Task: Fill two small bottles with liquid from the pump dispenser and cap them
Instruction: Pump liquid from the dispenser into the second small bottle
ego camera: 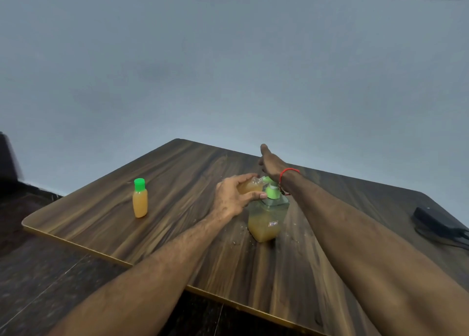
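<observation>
A pump dispenser (266, 219) with a green pump head and orange liquid in its lower part stands on the wooden table (177, 178). My left hand (233, 196) holds a small uncapped bottle (250, 186) with orange liquid, tilted with its mouth at the green spout. My right hand (270, 164) rests over the pump head, heel down and fingers stretched out away from me; a red string circles the wrist. A second small bottle (140, 200), full of orange liquid and closed with a green cap, stands upright to the left.
A black power adapter (436, 220) with its cable lies at the table's right edge. Small droplets speckle the wood around the dispenser. A plain grey wall stands behind the table, and dark floor lies to the left and front.
</observation>
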